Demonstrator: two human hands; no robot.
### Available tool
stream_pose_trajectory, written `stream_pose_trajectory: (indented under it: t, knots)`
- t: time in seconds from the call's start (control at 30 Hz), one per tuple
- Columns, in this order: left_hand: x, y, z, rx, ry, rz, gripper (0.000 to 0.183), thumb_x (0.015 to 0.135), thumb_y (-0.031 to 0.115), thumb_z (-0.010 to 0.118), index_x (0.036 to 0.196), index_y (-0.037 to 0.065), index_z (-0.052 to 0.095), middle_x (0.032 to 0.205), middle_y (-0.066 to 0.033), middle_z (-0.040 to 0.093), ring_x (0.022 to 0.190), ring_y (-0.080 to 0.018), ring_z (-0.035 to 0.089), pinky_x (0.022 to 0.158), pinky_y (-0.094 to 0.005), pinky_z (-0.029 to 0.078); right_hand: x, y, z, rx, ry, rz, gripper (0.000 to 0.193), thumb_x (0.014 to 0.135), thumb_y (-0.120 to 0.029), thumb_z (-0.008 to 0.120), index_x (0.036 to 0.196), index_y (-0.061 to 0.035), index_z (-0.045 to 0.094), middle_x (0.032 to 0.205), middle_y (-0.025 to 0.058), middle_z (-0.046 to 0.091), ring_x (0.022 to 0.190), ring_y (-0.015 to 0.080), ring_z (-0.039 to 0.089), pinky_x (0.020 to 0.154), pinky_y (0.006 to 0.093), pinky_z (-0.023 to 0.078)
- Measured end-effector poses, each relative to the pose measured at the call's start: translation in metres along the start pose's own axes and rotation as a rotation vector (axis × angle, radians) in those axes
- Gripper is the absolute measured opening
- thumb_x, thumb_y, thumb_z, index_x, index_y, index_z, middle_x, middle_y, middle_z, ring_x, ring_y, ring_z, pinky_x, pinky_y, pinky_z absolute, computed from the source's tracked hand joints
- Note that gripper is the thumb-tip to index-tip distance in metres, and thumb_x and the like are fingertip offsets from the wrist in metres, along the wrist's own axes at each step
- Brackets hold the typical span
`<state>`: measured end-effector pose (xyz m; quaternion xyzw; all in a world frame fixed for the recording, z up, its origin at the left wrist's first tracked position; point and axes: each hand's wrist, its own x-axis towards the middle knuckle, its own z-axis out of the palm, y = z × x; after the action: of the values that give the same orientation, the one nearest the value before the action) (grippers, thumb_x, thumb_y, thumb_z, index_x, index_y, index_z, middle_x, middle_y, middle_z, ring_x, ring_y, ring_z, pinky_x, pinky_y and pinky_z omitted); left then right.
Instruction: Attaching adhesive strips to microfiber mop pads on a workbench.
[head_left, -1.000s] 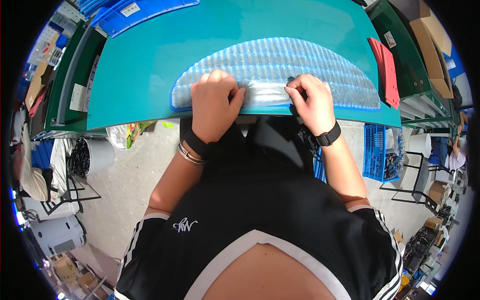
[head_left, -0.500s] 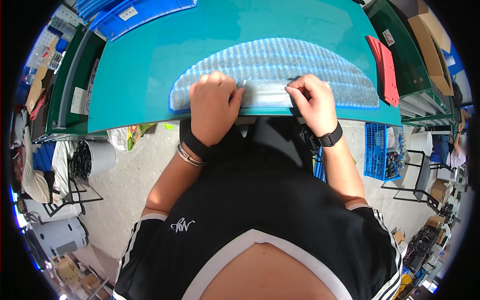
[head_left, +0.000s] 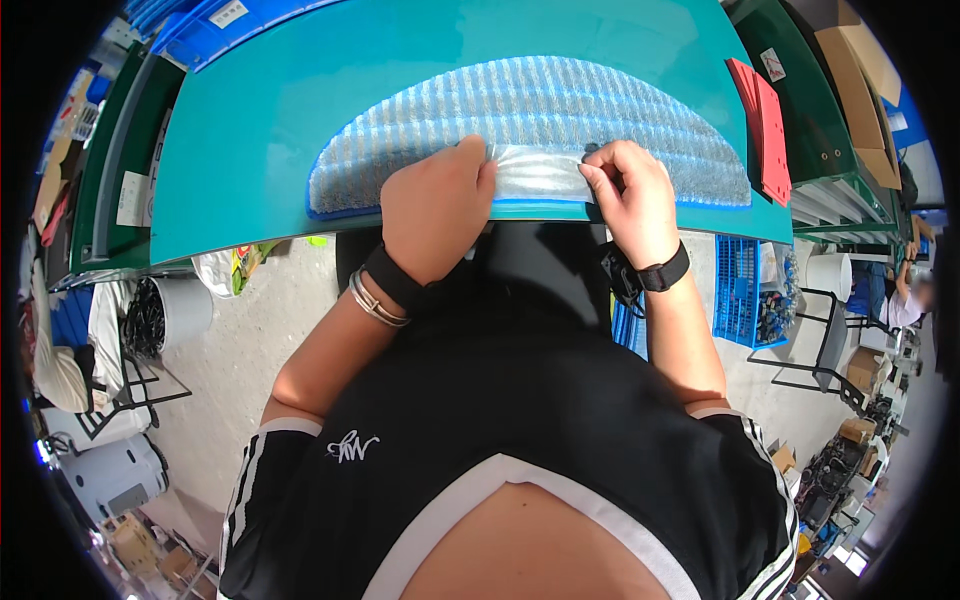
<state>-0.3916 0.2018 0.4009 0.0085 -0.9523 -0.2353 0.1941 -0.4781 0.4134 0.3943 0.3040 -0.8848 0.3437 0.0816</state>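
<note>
A half-round, blue and grey striped pile mat (head_left: 540, 100) with a blue edge lies flat on the green table, its straight side toward me. Over the middle of that side, a clear, shiny piece of plastic film (head_left: 540, 178) stretches between my hands. My left hand (head_left: 437, 205) is closed at the film's left end, and its knuckles hide most of the fingertips. At the right end, my right hand (head_left: 630, 190) pinches the film between thumb and fingers. Both hands rest over the mat's near edge.
Flat red pieces (head_left: 762, 130) lie at the table's right edge. A blue plastic bin (head_left: 240, 25) stands at the far left of the green table (head_left: 250, 130). Below the table on the right is a blue basket (head_left: 737, 290) with small items; a white bucket (head_left: 187, 312) stands at left.
The view has shifted slightly, so the table and mat sit a little higher and further left. My left hand has tilted rightward; both hands stay at the film's ends.
</note>
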Motion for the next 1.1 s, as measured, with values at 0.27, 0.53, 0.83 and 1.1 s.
stream_pose_trajectory:
  t: [0.27,0.53,0.83,1.1]
  knots:
    - [-0.004,0.002,0.005,0.049,0.052,0.022,0.02,0.091,0.02,0.062,0.078,0.007,0.053,0.067,-0.0121,0.059,0.062,-0.033,0.06,0.055,-0.0411,0.046,0.003,0.0,-0.002,0.045,-0.004,0.01,0.009,0.082,-0.01,0.071,0.081,-0.0079,0.062,0.075,0.0071,0.062,0.068,0.0266,0.061,0.064,0.038,0.046]
    - [0.007,0.015,0.001,-0.003,-0.008,0.095,0.02,0.09,0.02,0.062,0.077,0.008,0.052,0.065,-0.0122,0.057,0.061,-0.0334,0.059,0.054,-0.0417,0.045,0.006,0.003,-0.023,0.064,0.008,0.07,0.009,0.081,-0.008,0.071,0.083,-0.0046,0.064,0.073,0.0096,0.06,0.065,0.0264,0.06,0.061,0.0362,0.047]
    - [0.018,0.024,0.019,-0.11,-0.003,0.152,0.02,0.089,0.019,0.063,0.076,0.008,0.051,0.063,-0.0123,0.055,0.058,-0.0337,0.058,0.053,-0.0415,0.044,-0.006,0.028,-0.027,-0.02,0.01,0.07,0.01,0.081,-0.009,0.071,0.081,-0.0065,0.062,0.071,0.0072,0.058,0.067,0.0264,0.057,0.064,0.0377,0.045]
    - [0.015,0.019,0.015,-0.078,-0.049,0.095,0.022,0.088,0.02,0.064,0.076,0.006,0.051,0.065,-0.013,0.056,0.061,-0.0346,0.058,0.054,-0.0417,0.043,-0.006,0.024,-0.024,0.069,-0.001,0.074,0.009,0.081,-0.009,0.07,0.081,-0.0077,0.061,0.072,0.0067,0.058,0.069,0.0269,0.057,0.066,0.0383,0.044]
